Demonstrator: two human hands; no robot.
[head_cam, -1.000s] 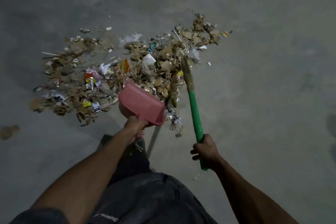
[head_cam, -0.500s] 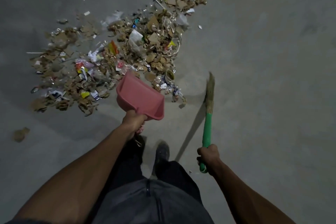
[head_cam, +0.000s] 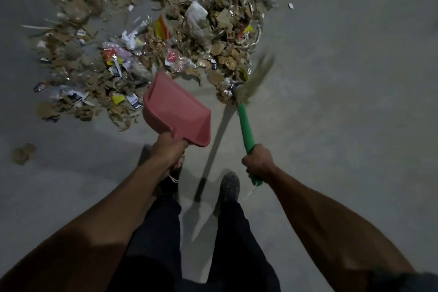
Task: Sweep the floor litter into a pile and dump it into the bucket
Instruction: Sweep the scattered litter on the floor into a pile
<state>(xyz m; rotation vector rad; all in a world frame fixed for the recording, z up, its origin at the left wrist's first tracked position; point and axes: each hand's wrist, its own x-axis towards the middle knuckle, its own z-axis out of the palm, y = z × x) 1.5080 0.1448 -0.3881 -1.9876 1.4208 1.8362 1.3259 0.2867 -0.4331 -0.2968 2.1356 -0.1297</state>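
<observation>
Broom [head_cam: 246,111] has swung back in, bristles now touching the litter pile [head_cam: 166,38].

Right hand [head_cam: 258,163] fingers wrap its green handle; left hand [head_cam: 168,151] fingers grip the pink dustpan [head_cam: 177,116], just beside the pile.

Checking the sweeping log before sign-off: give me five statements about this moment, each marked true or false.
1. The left hand grips a red dustpan. True.
2. The dustpan is full of litter. False: its visible face is bare.
3. The right hand grips a green-handled broom. True.
4. The broom bristles are at the left edge of the litter pile. False: they are at its near right edge.
5. A bucket stands beside the pile. False: none is in view.
</observation>
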